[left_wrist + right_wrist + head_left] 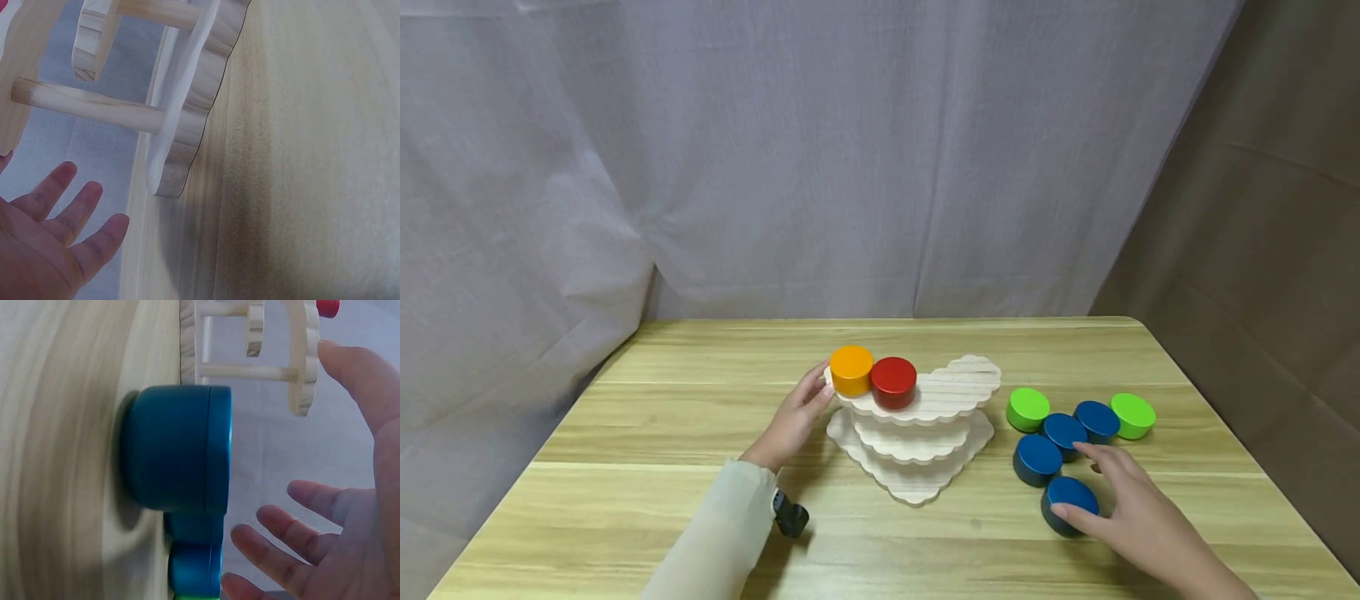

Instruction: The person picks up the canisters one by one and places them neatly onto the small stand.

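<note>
A pale wooden tiered stand [955,392] with scalloped edges and round posts [87,103] stands mid-table. On its top tier sit an orange round tin [852,371] and a red round tin [893,383], side by side. My left hand [793,421] rests at the top tier's left edge, beside the orange tin; in the left wrist view its fingers [94,244] are spread and loosely straight. Over the nearest blue tin [1070,506], my right hand [1131,508] is spread. The right wrist view shows a gap between its fingers [306,531] and the blue tin [178,450].
Right of the stand lie more blue tins, including a middle one [1037,460] and a farther one [1097,422]. Two green tins flank them, one left [1028,409] and one right [1132,416]. A grey curtain [880,167] hangs behind the wooden table [625,500].
</note>
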### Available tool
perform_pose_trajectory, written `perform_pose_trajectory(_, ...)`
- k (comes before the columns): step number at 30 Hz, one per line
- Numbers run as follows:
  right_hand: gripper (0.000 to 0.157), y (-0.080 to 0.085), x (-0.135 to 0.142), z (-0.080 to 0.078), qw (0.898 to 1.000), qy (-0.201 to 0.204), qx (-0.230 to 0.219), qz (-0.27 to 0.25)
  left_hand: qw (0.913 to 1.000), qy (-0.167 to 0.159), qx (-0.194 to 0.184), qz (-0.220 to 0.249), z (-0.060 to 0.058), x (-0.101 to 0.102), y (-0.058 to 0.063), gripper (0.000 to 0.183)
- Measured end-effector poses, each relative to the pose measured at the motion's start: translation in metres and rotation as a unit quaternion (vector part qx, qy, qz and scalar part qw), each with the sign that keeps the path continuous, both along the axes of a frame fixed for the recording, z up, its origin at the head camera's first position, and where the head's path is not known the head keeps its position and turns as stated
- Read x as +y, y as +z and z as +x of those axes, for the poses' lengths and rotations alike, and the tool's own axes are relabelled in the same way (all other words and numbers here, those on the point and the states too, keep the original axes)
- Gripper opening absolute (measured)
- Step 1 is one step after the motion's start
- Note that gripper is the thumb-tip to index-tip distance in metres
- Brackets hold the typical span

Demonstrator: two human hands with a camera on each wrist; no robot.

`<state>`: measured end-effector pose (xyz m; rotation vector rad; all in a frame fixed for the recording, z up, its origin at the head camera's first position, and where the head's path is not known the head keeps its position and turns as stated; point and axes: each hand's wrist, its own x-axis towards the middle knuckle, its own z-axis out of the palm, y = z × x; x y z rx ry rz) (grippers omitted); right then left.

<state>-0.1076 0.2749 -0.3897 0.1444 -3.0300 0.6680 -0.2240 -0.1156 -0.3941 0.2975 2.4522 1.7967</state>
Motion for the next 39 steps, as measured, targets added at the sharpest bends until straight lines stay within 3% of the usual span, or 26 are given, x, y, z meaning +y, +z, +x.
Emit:
perform_pose_trajectory(4, 0.092, -0.004, 0.005, 0.001, 1.000, -0.004, -0.019, -0.010, 1.0000, 0.002, 0.005, -0.007, -0.006, -0.002, -0.010, 0.052)
perform_pose_trajectory(16, 0.090, -0.020, 0.017, -0.004, 0.992, -0.014, -0.110, -0.056, 1.0000, 0.007, 0.002, -0.003, -0.006, -0.003, -0.011, 0.052)
perform_pose_trajectory(24, 0.090, -0.031, 0.017, -0.004, 0.992, 0.004, -0.101, -0.076, 1.0000, 0.003, 0.007, 0.006, -0.007, -0.003, -0.012, 0.051)
perform_pose_trajectory(39, 0.087, -0.034, 0.014, -0.008, 0.991, 0.005, -0.114, -0.076, 1.0000, 0.003, 0.002, 0.003, -0.006, -0.003, -0.011, 0.051)
